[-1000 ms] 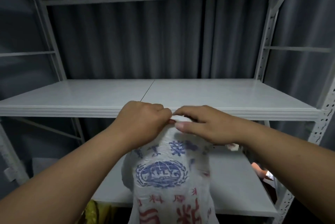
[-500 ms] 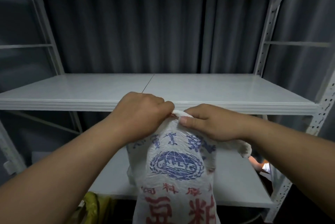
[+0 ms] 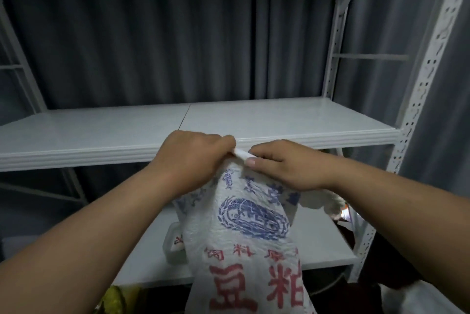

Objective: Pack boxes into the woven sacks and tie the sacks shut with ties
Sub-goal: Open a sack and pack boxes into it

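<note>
Sack | both hands pinch its gathered top (white) | grey shelf behind

Left hand fisted, knuckles up, right hand at its 3 o'clock, fingers curled, thumb extended, both forearms raised, converging

One woven sack stands in view, printed with one blue round emblem and two large red characters. Two hands hold its top: one left hand and one right hand. One white strip runs between them. Two shelf boards show on the one white rack.
</note>
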